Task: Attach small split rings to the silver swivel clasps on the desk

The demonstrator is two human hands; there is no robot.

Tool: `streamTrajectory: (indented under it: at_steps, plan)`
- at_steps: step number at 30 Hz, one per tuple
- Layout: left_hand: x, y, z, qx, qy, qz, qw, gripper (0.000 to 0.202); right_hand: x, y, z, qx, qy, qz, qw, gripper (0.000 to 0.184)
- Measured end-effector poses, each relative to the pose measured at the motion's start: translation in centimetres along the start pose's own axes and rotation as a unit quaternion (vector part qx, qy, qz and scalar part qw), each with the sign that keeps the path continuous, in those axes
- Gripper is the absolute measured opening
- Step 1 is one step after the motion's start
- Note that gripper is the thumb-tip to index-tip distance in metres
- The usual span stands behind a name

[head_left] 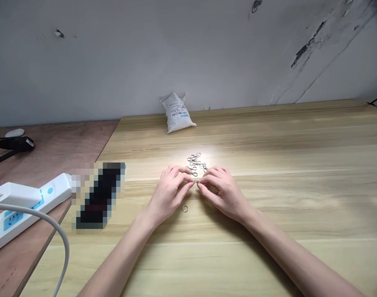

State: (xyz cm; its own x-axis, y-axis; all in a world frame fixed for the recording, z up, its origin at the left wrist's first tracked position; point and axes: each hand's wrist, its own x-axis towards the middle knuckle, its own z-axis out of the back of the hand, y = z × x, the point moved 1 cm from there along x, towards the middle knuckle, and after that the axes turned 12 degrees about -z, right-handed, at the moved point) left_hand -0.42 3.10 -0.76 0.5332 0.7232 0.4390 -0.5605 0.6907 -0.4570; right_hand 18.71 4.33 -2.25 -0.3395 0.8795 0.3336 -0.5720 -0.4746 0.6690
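My left hand (171,189) and my right hand (221,189) meet at the middle of a light wooden table (269,198). Both pinch one small metal clasp (196,181) between their fingertips. Just behind the hands lies a small pile of metal clasps and rings (196,161), lit by a bright spot. A single loose metal ring (185,208) lies on the table below my left hand, apart from it.
A small white printed bag (176,112) stands at the table's back edge against the grey wall. On the left lie a blurred dark object (98,196), a white power strip (24,206) with a grey cable (56,231), and a black item (13,143) on a brown table.
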Motion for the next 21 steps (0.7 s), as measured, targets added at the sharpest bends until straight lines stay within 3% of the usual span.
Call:
streamTrajectory:
  at_steps: [5, 14, 21]
  plan:
    - [0.1, 0.0, 0.2, 0.025, -0.010, -0.014, 1.000, 0.011, 0.0, -0.5, 0.3, -0.013, -0.013, 0.002, 1.000, 0.010]
    - [0.1, 0.0, 0.5, 0.102, -0.055, -0.025, 0.993, 0.010, 0.0, -0.4, 1.1, -0.127, -0.023, 0.075, 0.989, 0.013]
    - [0.1, -0.3, 0.5, 0.115, -0.041, -0.017, 0.992, 0.012, 0.0, 0.0, 1.2, -0.146, -0.042, 0.076, 0.985, 0.014]
